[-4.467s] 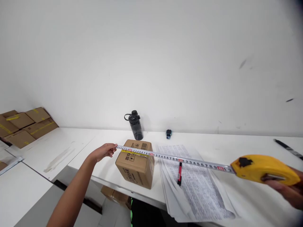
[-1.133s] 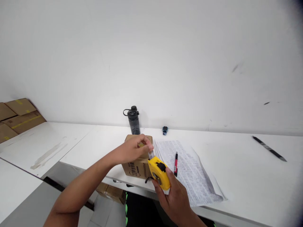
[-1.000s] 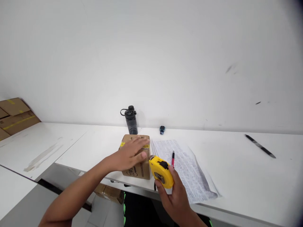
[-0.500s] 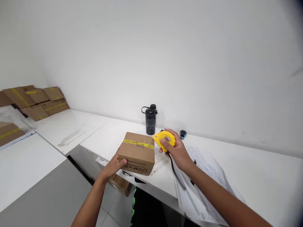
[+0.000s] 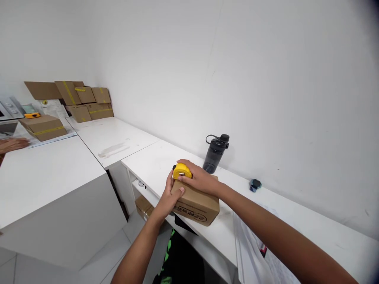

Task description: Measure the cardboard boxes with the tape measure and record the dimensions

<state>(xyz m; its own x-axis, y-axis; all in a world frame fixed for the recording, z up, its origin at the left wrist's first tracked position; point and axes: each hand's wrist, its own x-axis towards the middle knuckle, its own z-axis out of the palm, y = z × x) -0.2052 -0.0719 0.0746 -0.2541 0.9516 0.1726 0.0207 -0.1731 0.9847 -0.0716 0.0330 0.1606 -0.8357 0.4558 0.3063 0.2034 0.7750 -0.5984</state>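
Observation:
A small brown cardboard box [image 5: 199, 200] with black printing on its front sits at the front edge of the white desk. My left hand [image 5: 168, 199] grips its left end, thumb on top and fingers up the side near the tape. In my right hand [image 5: 201, 178] is a yellow tape measure [image 5: 181, 171], held over the far left part of the box top. The fingertips of both hands are close together there. My right hand and forearm hide part of the box top, and I cannot tell whether any blade is drawn out.
Behind the box stands a dark water bottle [image 5: 215, 154] by the wall. A watch [image 5: 255, 185] lies farther right, with papers [image 5: 251, 252] under my right forearm. Several taped boxes [image 5: 100, 111] are stacked far left. Another person's hand [image 5: 14, 144] rests near a box [image 5: 44, 127].
My right hand has brought the tape measure leftward from the box's right side to its left end. The view has turned left, so another person's hand now shows.

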